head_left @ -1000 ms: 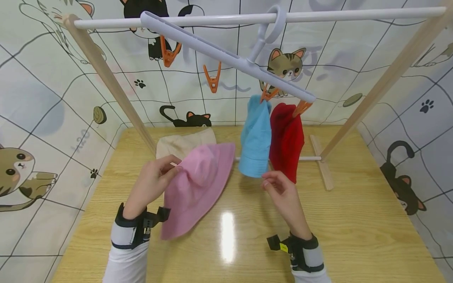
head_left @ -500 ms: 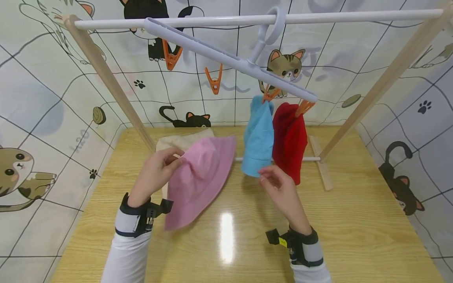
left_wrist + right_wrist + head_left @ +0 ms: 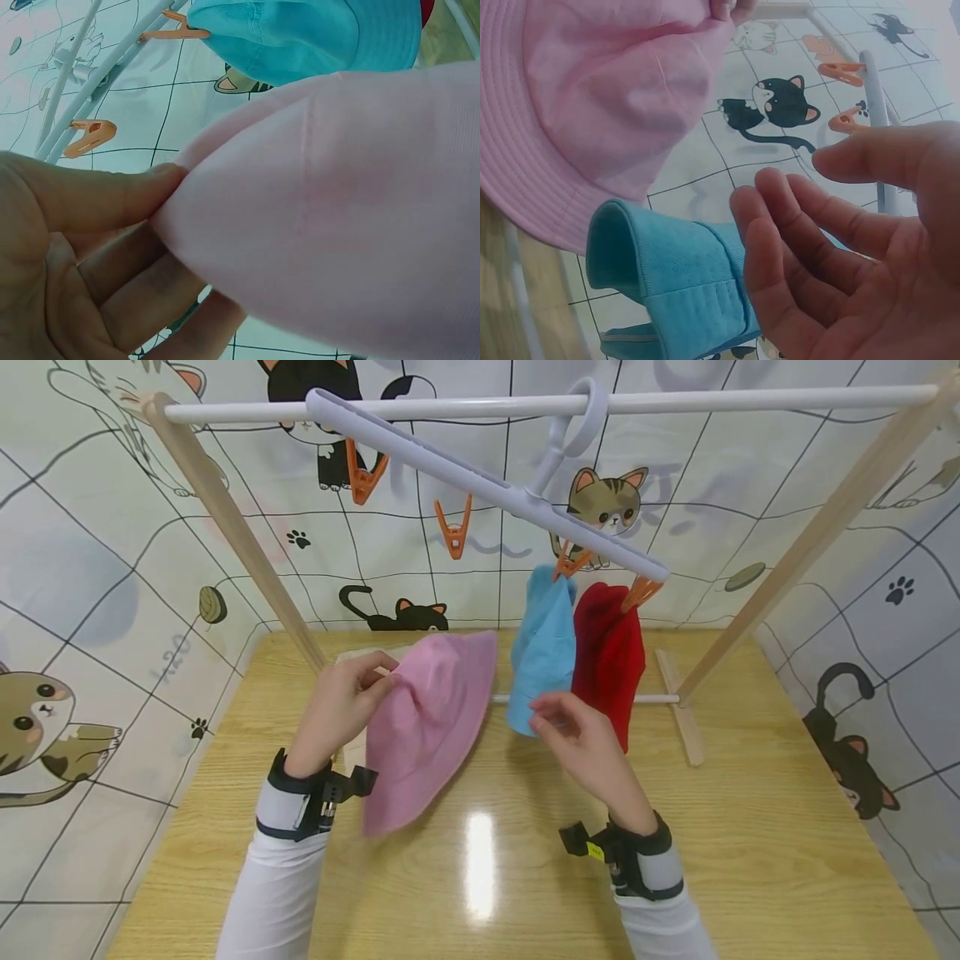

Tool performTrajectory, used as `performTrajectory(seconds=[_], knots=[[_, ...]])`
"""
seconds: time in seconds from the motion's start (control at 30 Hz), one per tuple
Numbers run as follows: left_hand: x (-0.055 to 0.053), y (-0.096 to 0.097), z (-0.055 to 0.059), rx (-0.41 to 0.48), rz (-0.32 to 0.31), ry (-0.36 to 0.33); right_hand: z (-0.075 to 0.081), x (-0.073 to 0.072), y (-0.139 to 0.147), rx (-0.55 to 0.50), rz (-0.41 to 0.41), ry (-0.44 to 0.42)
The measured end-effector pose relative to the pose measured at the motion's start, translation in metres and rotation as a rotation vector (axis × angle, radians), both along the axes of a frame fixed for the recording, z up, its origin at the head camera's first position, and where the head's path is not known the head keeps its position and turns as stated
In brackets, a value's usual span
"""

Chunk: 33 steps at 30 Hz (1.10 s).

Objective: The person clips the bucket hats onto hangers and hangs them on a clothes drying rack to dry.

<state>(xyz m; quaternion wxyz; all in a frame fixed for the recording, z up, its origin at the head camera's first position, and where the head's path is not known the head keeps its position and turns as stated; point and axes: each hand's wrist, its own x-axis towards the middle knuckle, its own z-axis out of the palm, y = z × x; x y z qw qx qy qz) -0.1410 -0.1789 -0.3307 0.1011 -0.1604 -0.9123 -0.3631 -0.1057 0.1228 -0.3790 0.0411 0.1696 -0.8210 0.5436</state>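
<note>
My left hand (image 3: 341, 706) pinches a pink bucket hat (image 3: 431, 735) by its crown, thumb against fingers, as the left wrist view shows close up. The hat hangs from that grip, brim to the right and down. My right hand (image 3: 588, 747), fingers loosely bent and holding nothing, is in front of a light blue bucket hat (image 3: 543, 635); whether it touches that hat I cannot tell. The blue hat and a red hat (image 3: 611, 668) hang from orange clips on a pale lilac hanger (image 3: 480, 485). Two further orange clips, one of them this clip (image 3: 453, 531), hold nothing.
The hanger hooks over a white rail (image 3: 750, 399) between wooden posts (image 3: 232, 527). Behind the pink hat a cream cloth item (image 3: 355, 752) lies on the wooden table (image 3: 765, 860), mostly hidden. A white lower bar (image 3: 656, 698) crosses near the back.
My left hand has lifted the pink hat up and slightly right, covering more of the cream item. My right hand has shifted left and up, in front of the blue hat's lower part.
</note>
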Motion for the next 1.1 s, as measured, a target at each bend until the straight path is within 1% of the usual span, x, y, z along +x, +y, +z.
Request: performTrajectory(seconds=[0.1,0.2,0.37,0.57,0.83,0.93,1.1], knots=[[-0.003,0.001,0.000,0.006,-0.012,0.003,0.003,-0.003,-0.002,0.030,0.022,-0.016],[-0.006,0.002,0.001,0.016,-0.016,-0.023,0.005,-0.006,-0.003,0.054,0.045,-0.020],[-0.010,0.004,0.003,0.019,0.003,-0.078,0.008,-0.013,-0.005,0.073,0.089,0.011],[-0.016,0.009,0.004,0.003,0.009,-0.101,0.021,-0.025,-0.008,0.094,0.137,0.042],[-0.025,0.015,0.009,-0.012,0.017,-0.084,0.039,-0.045,-0.013,0.116,0.157,0.085],[-0.028,0.017,0.011,0.002,0.018,-0.074,0.044,-0.055,-0.014,0.114,0.159,0.071],[-0.031,0.023,0.015,0.004,0.011,-0.038,0.055,-0.071,-0.012,0.085,0.183,0.012]])
